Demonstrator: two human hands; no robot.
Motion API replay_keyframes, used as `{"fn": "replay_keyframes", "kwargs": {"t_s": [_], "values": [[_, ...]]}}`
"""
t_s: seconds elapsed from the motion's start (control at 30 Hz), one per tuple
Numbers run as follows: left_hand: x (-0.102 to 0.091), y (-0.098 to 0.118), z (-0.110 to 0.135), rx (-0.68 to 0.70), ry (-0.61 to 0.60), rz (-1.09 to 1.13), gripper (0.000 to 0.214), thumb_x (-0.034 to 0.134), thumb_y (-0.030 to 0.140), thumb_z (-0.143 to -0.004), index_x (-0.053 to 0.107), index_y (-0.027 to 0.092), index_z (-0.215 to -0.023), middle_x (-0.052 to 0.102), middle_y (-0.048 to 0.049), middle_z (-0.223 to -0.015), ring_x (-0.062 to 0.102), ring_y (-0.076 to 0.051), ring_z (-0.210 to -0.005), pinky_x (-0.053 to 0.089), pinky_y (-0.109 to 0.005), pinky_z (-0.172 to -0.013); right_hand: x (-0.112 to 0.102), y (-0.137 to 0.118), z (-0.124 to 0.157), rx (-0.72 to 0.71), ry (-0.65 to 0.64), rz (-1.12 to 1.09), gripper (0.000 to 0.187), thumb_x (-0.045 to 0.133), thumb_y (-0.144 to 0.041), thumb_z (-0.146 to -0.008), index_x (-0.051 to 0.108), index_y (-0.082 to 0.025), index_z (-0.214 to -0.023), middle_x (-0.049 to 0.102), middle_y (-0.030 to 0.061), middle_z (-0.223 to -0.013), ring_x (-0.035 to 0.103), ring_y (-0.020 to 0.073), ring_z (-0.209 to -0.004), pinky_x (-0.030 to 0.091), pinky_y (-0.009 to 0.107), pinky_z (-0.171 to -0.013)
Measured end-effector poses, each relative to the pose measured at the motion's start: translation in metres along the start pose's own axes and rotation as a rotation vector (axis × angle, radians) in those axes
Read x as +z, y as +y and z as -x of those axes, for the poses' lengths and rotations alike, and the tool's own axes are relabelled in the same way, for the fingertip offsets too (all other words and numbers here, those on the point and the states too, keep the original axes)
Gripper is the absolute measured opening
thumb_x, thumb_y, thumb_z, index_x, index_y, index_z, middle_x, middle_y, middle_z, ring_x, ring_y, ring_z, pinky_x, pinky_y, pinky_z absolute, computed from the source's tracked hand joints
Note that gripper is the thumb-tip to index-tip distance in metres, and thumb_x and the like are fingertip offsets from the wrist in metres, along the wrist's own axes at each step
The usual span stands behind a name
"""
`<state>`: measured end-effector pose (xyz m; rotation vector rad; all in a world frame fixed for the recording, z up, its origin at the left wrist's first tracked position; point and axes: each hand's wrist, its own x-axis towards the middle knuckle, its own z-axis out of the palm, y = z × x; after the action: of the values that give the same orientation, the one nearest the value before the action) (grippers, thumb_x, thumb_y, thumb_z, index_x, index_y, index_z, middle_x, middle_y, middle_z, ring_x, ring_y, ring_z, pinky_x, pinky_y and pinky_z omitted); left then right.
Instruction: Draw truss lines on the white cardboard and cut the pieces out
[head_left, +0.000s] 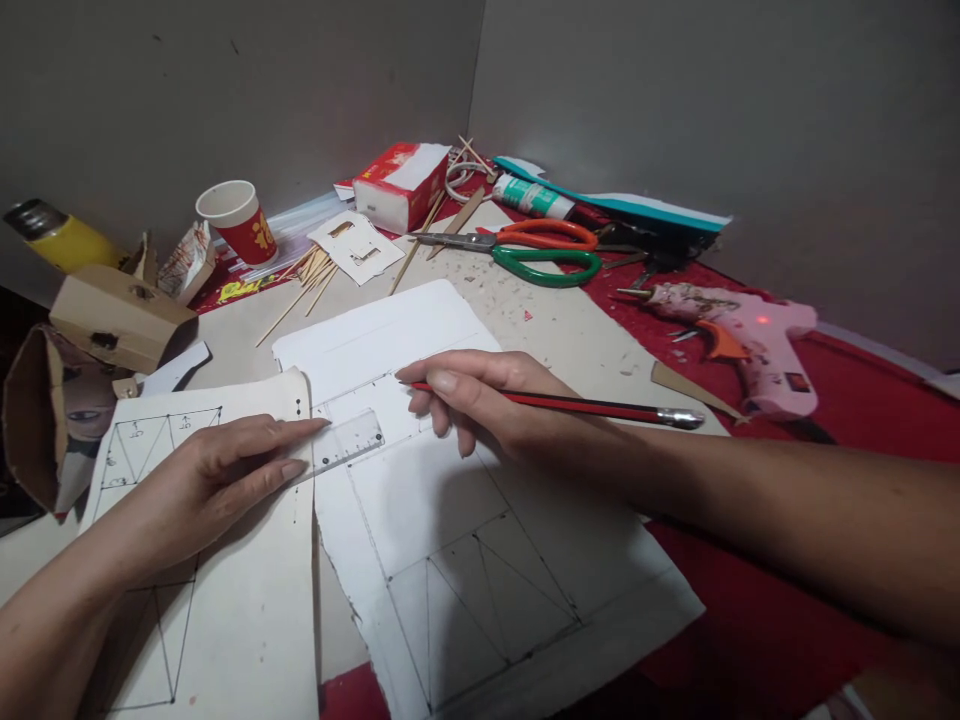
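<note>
My left hand (217,480) lies flat with fingers stretched out, pressing a clear plastic ruler (346,440) onto a white foam sheet (457,520) marked with pencilled lines and triangles. My right hand (480,400) is closed on a red and black pencil (577,405), whose tip sits near the ruler's upper edge. Under my left hand lies a cream paper sheet (225,600) bearing a similar drawn pattern.
Orange and green scissors (525,250) lie behind the sheet, a pink glue gun (742,340) with a lit red lamp at the right. A tissue box (401,185), a red paper cup (238,220), wooden sticks (307,280), a glue tube (532,197) and cardboard pieces (112,315) crowd the back and left.
</note>
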<state>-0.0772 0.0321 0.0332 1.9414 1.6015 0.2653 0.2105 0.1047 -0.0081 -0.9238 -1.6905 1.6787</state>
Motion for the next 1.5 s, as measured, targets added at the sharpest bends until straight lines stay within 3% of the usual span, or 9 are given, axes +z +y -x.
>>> {"fn": "replay_keyframes", "kwargs": {"t_s": [0.33, 0.53, 0.73, 1.33, 1.5], "values": [[-0.003, -0.001, 0.003, -0.036, -0.015, 0.023, 0.037, 0.062, 0.047, -0.091, 0.066, 0.042, -0.128, 0.073, 0.0017, -0.125, 0.067, -0.024, -0.112, 0.055, -0.032, -0.093, 0.000, 0.000, -0.001, -0.006, -0.001, 0.017, 0.043, 0.050, -0.054, -0.099, 0.071, -0.017, -0.108, 0.067, 0.0081, -0.098, 0.058, 0.0136, -0.073, 0.050, 0.022, -0.054], [0.001, 0.002, 0.001, -0.046, -0.014, 0.058, 0.039, 0.061, 0.048, -0.092, 0.068, 0.035, -0.128, 0.073, -0.0024, -0.123, 0.067, -0.026, -0.112, 0.055, -0.034, -0.092, 0.002, -0.009, 0.001, 0.049, 0.008, 0.010, 0.036, 0.051, -0.045, -0.098, 0.071, -0.015, -0.099, 0.064, 0.0070, -0.088, 0.056, 0.0123, -0.068, 0.048, 0.021, -0.053], [0.002, 0.006, 0.001, -0.023, 0.011, 0.042, 0.038, 0.061, 0.047, -0.091, 0.069, 0.036, -0.127, 0.074, -0.0002, -0.122, 0.068, -0.024, -0.110, 0.055, -0.032, -0.093, 0.003, -0.011, 0.000, 0.036, 0.017, -0.010, 0.033, 0.052, -0.042, -0.097, 0.071, -0.015, -0.095, 0.065, 0.0076, -0.089, 0.057, 0.0134, -0.071, 0.048, 0.022, -0.052], [0.000, 0.005, 0.002, -0.021, -0.022, 0.034, 0.036, 0.060, 0.044, -0.093, 0.068, 0.035, -0.127, 0.076, 0.0001, -0.114, 0.070, -0.020, -0.101, 0.055, -0.027, -0.085, 0.003, -0.004, 0.000, 0.010, 0.019, -0.022, 0.035, 0.052, -0.043, -0.098, 0.073, -0.016, -0.103, 0.066, 0.0101, -0.097, 0.059, 0.0156, -0.076, 0.050, 0.023, -0.053], [0.001, 0.002, 0.002, -0.026, -0.035, 0.024, 0.036, 0.058, 0.043, -0.094, 0.067, 0.035, -0.129, 0.075, -0.0014, -0.119, 0.068, -0.022, -0.106, 0.055, -0.029, -0.086, 0.002, -0.007, -0.001, 0.033, 0.010, -0.009, 0.035, 0.053, -0.044, -0.098, 0.072, -0.014, -0.101, 0.066, 0.0088, -0.095, 0.059, 0.0136, -0.075, 0.050, 0.021, -0.053]]}}
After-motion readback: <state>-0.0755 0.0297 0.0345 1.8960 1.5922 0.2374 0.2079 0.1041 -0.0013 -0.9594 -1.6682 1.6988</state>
